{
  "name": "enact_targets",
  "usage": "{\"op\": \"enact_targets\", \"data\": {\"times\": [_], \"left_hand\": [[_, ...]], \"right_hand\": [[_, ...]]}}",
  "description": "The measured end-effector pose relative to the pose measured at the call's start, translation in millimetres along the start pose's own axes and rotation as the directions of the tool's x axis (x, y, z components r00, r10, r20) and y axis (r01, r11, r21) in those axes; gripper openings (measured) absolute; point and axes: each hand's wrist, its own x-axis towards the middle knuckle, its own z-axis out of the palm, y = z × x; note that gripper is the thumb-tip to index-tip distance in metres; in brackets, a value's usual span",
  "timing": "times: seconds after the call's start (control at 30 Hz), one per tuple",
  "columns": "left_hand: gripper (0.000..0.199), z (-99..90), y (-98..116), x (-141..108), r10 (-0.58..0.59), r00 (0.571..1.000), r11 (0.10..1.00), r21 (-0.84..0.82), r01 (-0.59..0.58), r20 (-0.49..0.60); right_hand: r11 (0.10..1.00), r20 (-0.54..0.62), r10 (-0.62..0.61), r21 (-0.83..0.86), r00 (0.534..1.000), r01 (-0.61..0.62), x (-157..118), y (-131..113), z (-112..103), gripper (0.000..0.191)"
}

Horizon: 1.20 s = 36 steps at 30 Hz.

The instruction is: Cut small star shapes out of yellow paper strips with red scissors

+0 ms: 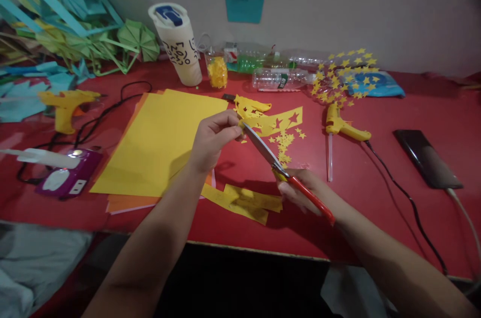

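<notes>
My left hand [216, 138] pinches a small bit of yellow paper [241, 123] between thumb and fingers. In my right hand [302, 190] are red-handled scissors [263, 148], their tips at that paper. Just behind lie a yellow strip with star-shaped holes [276, 123] and a yellow cutter [253, 104]. Several small yellow stars [284, 143] are heaped on the red table [240, 228] beyond the scissors. Large yellow sheets [161, 142] lie under and left of my left hand, and yellow strips [246, 201] lie near the front edge.
At the left are a purple power adapter [69, 178] and a yellow glue gun [65, 105]. Behind stand a white tumbler [178, 47], a cup of yellow pieces [218, 71] and plastic bottles [280, 79]. Rightward are another glue gun [347, 127], star decoration [341, 77] and phone [426, 157].
</notes>
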Motion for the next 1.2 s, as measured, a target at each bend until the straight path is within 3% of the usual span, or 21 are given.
{"op": "enact_targets", "data": {"times": [0.2,0.4,0.8,1.2], "left_hand": [[0.007,4.2,1.1,-0.2,-0.063,0.998,0.997,-0.036,0.063,0.006],[0.004,5.1,0.0,-0.1,-0.045,0.998,0.994,-0.105,0.040,-0.048],[0.008,0.6,2.7,0.4,0.003,0.999,1.000,-0.016,-0.004,-0.035],[0.009,-9.2,9.1,4.9,-0.032,0.999,0.997,0.076,0.030,0.027]], "right_hand": [[1.000,-0.041,-0.018,0.008,0.999,0.019,-1.5,2.8,2.3,0.049],[0.995,-0.073,-0.080,-0.057,0.994,0.076,2.9,12.4,1.6,0.053],[0.999,-0.038,0.030,-0.025,0.999,-0.031,-1.2,-0.3,-0.3,0.052],[0.999,0.008,0.002,-0.034,1.000,-0.002,-0.8,-2.0,-3.6,0.056]]}}
